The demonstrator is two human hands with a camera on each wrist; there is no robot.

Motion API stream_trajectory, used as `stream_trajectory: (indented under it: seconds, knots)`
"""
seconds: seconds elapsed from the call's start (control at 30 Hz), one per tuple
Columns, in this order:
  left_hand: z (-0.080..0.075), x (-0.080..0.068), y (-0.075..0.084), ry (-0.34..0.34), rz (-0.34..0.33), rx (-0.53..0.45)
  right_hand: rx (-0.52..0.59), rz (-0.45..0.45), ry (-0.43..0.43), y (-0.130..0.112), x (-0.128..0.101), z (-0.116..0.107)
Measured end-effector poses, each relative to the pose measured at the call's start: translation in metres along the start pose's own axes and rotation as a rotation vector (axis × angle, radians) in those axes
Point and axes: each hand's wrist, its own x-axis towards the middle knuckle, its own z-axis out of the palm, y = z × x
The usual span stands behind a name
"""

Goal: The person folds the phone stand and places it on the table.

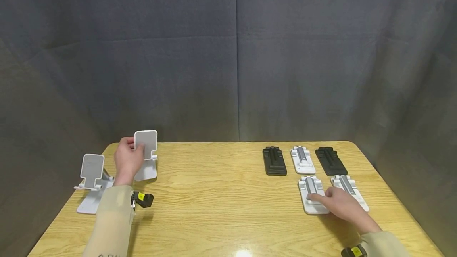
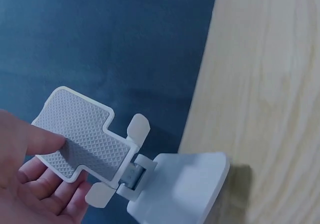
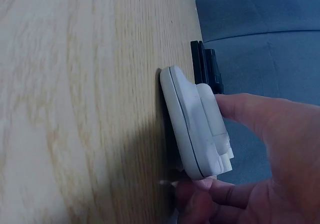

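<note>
At the table's far left, my left hand (image 1: 127, 160) pinches the grey-padded plate of an unfolded white phone stand (image 1: 148, 140). Its thumb lies on the pad (image 2: 80, 124) and the fingers are behind, while the stand's white base (image 2: 182, 184) is tilted close over the table. On the right side, my right hand (image 1: 344, 204) grips a folded white phone stand (image 1: 315, 208) at the front of a group. The thumb rests on its upper face, and the other fingers curl at the edge of the folded stand (image 3: 185, 119) in the right wrist view.
Left of the left arm stands another unfolded white phone stand (image 1: 92, 169). Behind the right hand lie a folded black stand (image 1: 275, 165), a white one (image 1: 303, 165) and another black one (image 1: 332, 163). One more white folded stand (image 1: 360, 199) is partly behind that hand. A grey curtain (image 1: 235, 70) borders the table.
</note>
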Motion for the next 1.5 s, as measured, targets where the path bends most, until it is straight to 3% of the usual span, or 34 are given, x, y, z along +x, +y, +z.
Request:
stream_trajectory:
  seconds: [0.47, 0.97, 1.33, 1.5]
  knots:
    - [0.012, -0.008, 0.034, 0.019, 0.112, -0.125, 0.024, -0.018, 0.039, 0.002, 0.0, 0.001]
    - [0.021, -0.02, 0.057, 0.016, 0.212, -0.179, -0.013, -0.013, 0.093, -0.006, 0.006, -0.005]
    - [0.03, -0.026, 0.07, -0.053, 0.214, -0.229, 0.067, -0.095, 0.184, -0.031, 0.009, -0.008]
    - [0.034, -0.029, 0.078, -0.078, 0.215, -0.276, 0.111, -0.104, 0.18, -0.046, 0.011, -0.01]
